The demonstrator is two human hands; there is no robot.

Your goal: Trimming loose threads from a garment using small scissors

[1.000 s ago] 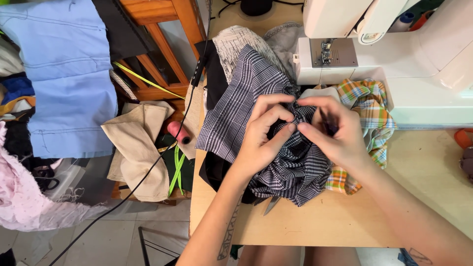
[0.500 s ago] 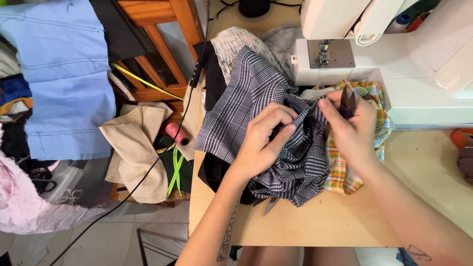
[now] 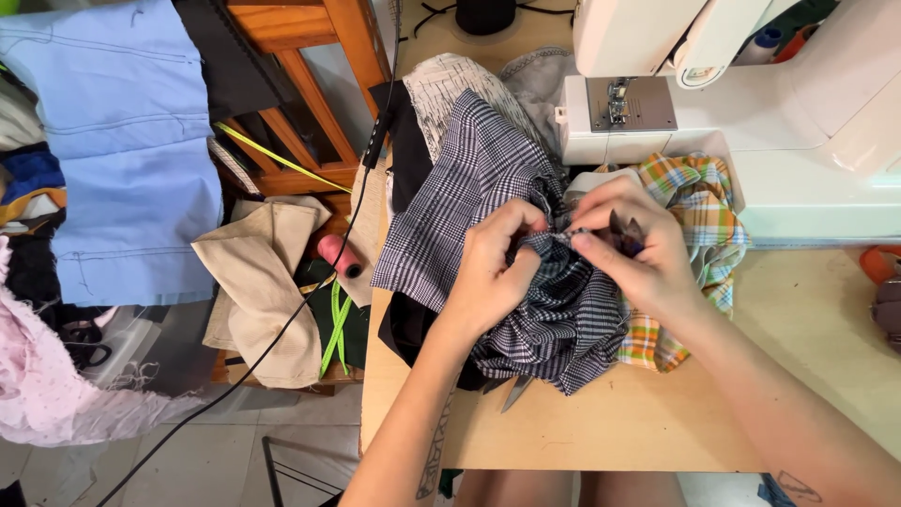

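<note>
On the wooden table (image 3: 601, 427), the left hand (image 3: 490, 272) is pinching the navy checked fabric (image 3: 488, 188) taut — right hand (image 3: 631, 252) (closed around a small dark tool (image 3: 623, 228)) is working best with short, careful motions at the seam.

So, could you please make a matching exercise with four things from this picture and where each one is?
Things:
1. dark checked cloth
2. sewing machine
3. pink thread spool
4. orange-green plaid cloth

Places:
a. left of the table, on beige fabric
b. far right part of the table
c. pinched by both hands
d. under the right hand, beside the machine

Pairs: 1-c, 2-b, 3-a, 4-d
</note>
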